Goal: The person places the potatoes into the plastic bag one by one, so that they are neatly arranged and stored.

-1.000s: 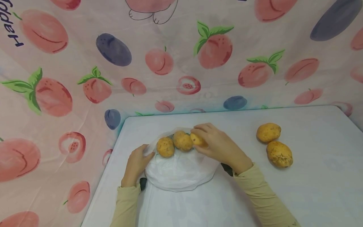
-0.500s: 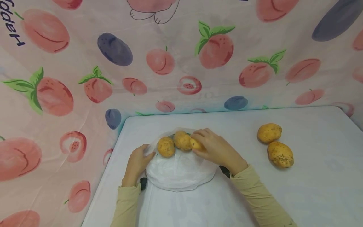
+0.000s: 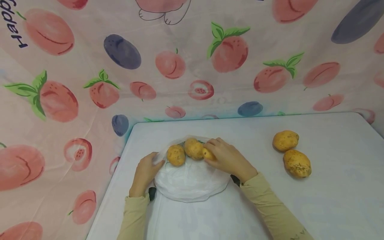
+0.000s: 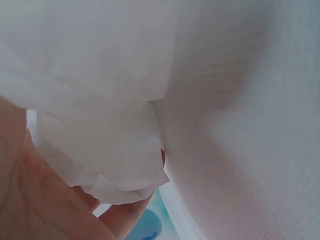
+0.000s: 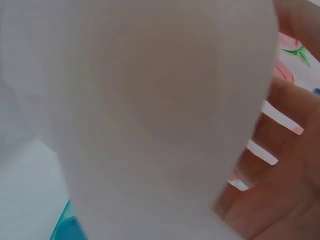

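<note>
A thin white plastic bag (image 3: 190, 183) lies bulging on the white table. At its mouth sit a potato (image 3: 176, 155) on the left and another potato (image 3: 194, 149) in the middle. My left hand (image 3: 145, 175) grips the bag's left edge; in the left wrist view the film hangs over the fingers. On the right side of the mouth, my right hand (image 3: 229, 158) curls round a third potato (image 3: 208, 154), whose right part is hidden under the fingers. White film fills much of the right wrist view, beside the spread fingers (image 5: 285, 100).
To the right on the table (image 3: 339, 200) lie one potato (image 3: 285, 140) and, touching it in front, a potato with dark marks (image 3: 297, 163). Behind the table rises a fruit-printed cloth (image 3: 180, 40). Dark wrist devices show at both cuffs.
My right hand has come slightly down, and its forearm has swung left, still with the potato in its fingers. The left hand keeps its hold on the bag.
</note>
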Action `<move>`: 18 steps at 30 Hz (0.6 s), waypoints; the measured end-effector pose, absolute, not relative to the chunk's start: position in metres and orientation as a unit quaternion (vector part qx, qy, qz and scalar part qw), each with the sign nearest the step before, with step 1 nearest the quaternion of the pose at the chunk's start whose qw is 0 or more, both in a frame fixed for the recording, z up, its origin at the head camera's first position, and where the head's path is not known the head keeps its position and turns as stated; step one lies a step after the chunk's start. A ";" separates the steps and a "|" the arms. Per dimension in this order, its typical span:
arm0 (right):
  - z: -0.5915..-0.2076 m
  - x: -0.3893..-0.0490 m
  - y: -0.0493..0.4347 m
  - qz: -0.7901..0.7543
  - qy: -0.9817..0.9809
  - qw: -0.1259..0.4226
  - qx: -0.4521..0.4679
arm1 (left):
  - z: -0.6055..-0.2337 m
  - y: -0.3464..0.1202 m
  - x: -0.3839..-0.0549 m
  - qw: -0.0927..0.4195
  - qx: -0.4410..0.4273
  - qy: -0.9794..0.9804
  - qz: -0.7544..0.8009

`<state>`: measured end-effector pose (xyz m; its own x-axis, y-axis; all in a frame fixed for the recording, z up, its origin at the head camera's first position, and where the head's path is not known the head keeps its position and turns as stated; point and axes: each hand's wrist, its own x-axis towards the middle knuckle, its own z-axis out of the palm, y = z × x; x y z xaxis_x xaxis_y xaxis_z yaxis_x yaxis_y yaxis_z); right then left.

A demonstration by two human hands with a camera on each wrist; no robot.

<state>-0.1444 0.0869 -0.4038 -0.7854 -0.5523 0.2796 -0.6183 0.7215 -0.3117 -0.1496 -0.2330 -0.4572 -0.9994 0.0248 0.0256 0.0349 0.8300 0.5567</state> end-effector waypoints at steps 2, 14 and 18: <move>-0.405 -0.145 0.086 0.195 -0.927 0.080 0.310 | -0.457 -0.233 -0.150 0.009 -0.017 -0.956 -0.291; -0.407 -0.151 0.077 0.172 -0.949 0.052 0.259 | -0.456 -0.233 -0.149 0.012 -0.016 -0.958 -0.287; -0.408 -0.153 0.076 0.162 -0.953 0.055 0.250 | -0.455 -0.232 -0.149 0.014 -0.016 -0.959 -0.283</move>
<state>-0.1531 0.0757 -0.4085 -0.8691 -0.4583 0.1862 -0.4941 0.8224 -0.2820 -0.1486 -0.2323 -0.4549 -0.9991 0.0238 0.0354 0.0392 0.8393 0.5422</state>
